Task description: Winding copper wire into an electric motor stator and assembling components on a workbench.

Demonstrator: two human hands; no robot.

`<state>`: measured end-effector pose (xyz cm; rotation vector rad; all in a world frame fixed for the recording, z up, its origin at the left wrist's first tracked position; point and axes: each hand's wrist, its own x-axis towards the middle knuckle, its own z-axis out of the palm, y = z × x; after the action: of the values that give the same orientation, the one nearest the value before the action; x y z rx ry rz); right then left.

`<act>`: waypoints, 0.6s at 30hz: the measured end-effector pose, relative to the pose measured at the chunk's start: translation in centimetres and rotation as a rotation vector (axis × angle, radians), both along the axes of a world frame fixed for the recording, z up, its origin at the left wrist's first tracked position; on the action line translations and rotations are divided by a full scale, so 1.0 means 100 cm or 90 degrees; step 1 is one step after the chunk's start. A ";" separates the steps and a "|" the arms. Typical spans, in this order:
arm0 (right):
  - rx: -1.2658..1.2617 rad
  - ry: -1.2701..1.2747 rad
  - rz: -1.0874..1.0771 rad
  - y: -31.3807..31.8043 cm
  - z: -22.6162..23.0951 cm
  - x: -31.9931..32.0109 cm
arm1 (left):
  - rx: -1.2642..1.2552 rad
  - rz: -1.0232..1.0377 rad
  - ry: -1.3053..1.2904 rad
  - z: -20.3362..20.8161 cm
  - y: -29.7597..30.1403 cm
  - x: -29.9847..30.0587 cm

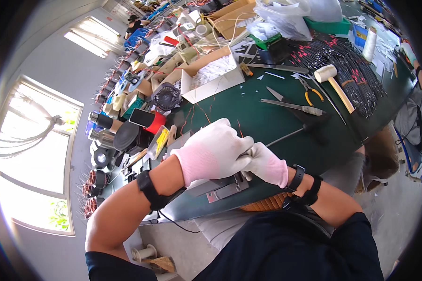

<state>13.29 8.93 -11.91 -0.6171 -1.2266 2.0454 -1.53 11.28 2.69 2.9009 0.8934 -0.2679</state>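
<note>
Both my hands wear white knit gloves with pink cuffs and meet over the near edge of the green table. My left hand is closed, its thumb and fingertips pressed together beside the right hand's fingers. Curled and closed as well, my right hand touches it from the right. Whatever lies between the fingers is hidden by the gloves. Below the hands a grey metal plate shows in part at the table edge. Thin copper-coloured wires rise just beyond the left hand.
Right of my hands lie a long screwdriver, scissors, orange-handled pliers and a mallet. Black leads are heaped behind. A white box, small fan, phone and yellow pieces stand left.
</note>
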 end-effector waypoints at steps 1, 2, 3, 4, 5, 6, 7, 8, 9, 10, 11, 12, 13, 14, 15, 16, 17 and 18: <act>0.004 -0.005 -0.006 -0.001 0.001 0.001 | -0.012 0.014 -0.005 0.001 0.000 0.001; 0.007 -0.003 -0.003 -0.001 0.003 0.001 | -0.017 0.030 0.014 0.002 -0.001 0.002; 0.008 -0.009 0.001 -0.001 0.005 0.001 | -0.014 0.032 0.016 0.003 -0.001 0.002; 0.009 -0.015 0.004 -0.001 0.006 0.002 | -0.022 0.038 0.018 0.003 -0.001 0.002; 0.011 -0.014 0.003 -0.001 0.006 0.002 | -0.031 0.043 0.020 0.003 0.000 0.002; 0.006 -0.009 0.009 -0.001 0.004 0.002 | -0.030 0.042 0.022 0.002 0.000 0.001; 0.001 -0.003 0.012 -0.001 0.002 0.002 | -0.029 0.044 0.020 0.002 0.000 0.002; 0.001 -0.002 0.009 0.000 0.000 0.002 | -0.029 0.046 0.019 0.003 0.000 0.003; 0.018 0.009 0.017 0.001 -0.003 0.001 | -0.030 0.042 0.020 0.003 0.001 0.003; 0.033 0.020 0.025 0.001 -0.003 0.001 | -0.019 0.048 0.015 0.003 0.001 0.003; 0.030 0.021 0.022 0.001 -0.002 0.001 | -0.009 0.053 0.010 0.002 0.001 0.003; 0.008 0.009 0.026 0.000 0.000 0.001 | -0.012 0.050 0.011 0.002 0.000 0.002; -0.016 -0.004 0.028 -0.001 0.003 0.001 | 0.004 0.052 0.006 0.003 0.000 0.003; -0.047 0.018 0.017 -0.005 0.004 0.001 | 0.020 0.054 0.001 0.004 0.000 0.004; -0.051 0.019 0.013 -0.006 0.005 0.001 | 0.015 0.050 0.002 0.004 0.000 0.004; -0.051 0.036 0.009 -0.007 0.005 0.001 | 0.015 0.056 -0.012 0.005 0.000 0.005; -0.051 0.053 0.005 -0.008 0.006 0.001 | 0.015 0.063 -0.025 0.006 0.000 0.005; -0.029 0.046 0.010 -0.005 0.008 0.002 | 0.008 0.065 -0.033 0.007 0.000 0.006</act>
<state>13.48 8.43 -11.15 -0.5521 -1.1493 2.0949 -0.97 11.26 3.36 2.8478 1.0347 -0.1786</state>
